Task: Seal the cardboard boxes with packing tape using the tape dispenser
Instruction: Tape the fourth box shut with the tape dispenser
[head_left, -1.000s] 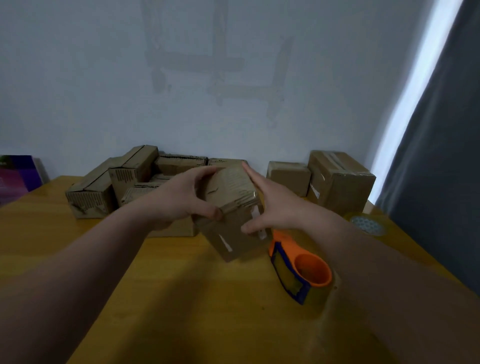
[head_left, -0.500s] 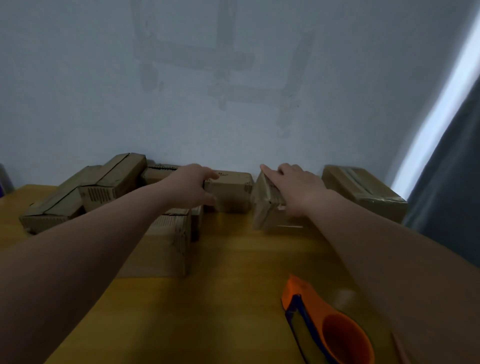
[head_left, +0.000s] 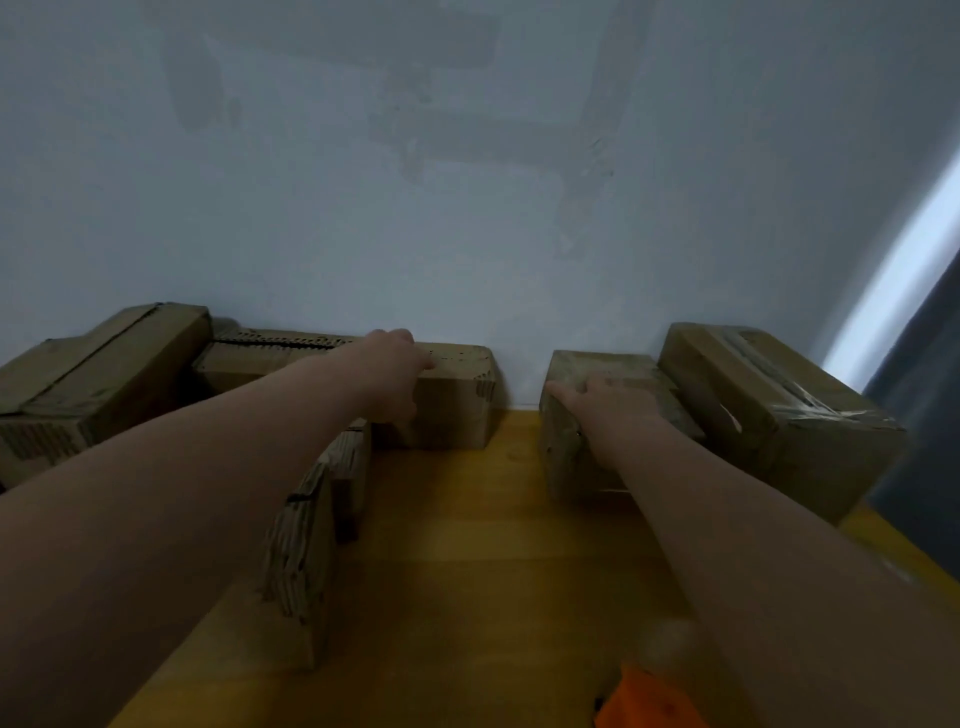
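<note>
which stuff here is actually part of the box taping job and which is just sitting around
Part of the job:
- small box under the right hand
- box by the wall under the left hand
- orange tape dispenser at the near edge
- taped box at far right
- box pile at left

Just there:
- wooden table
- grey curtain

The scene is dim and bluish-grey, lit mainly by a bright strip of daylight (head_left: 898, 260) at the right edge beside a dark grey curtain (head_left: 930, 374). The yellow wooden bench (head_left: 467, 545) lies in heavy shadow under the forearms. The whole frame is soft; the orange plastic tape dispenser (head_left: 649, 701) at the bottom edge is a blurred smear. Wide-angle distortion stretches the edges.
</note>
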